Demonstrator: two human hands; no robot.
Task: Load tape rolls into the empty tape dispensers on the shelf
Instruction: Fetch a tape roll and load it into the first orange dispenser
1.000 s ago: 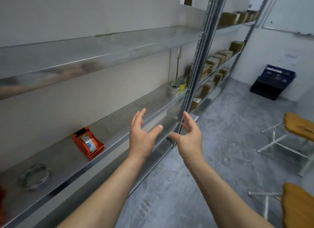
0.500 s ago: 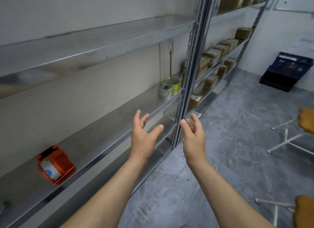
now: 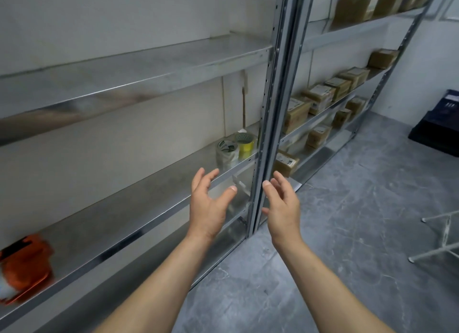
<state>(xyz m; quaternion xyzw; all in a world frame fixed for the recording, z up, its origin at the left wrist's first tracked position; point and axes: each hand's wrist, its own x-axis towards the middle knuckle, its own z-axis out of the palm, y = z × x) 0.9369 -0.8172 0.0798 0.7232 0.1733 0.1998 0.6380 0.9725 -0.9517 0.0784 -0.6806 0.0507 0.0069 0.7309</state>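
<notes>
Metal shelf (image 3: pixel 111 208), grey floor (image 3: pixel 360 233), boxes (image 3: pixel 319 98) rt.

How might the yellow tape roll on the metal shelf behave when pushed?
The yellow tape roll lies flat, so it probably slides on the smooth metal shelf, not rolls. Compact and cylindrical, it likely feels stiff, easily gripped.

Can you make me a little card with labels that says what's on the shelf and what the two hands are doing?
left hand: open, holding nothing, in front of the shelf
right hand: open, holding nothing, by the shelf post
whitish tape roll: far end of the shelf
yellow tape roll: right beside the whitish one
orange tape dispenser: near end of the same shelf, blurry
brown boxes: next rack along
rolls picked up: none yet
</notes>
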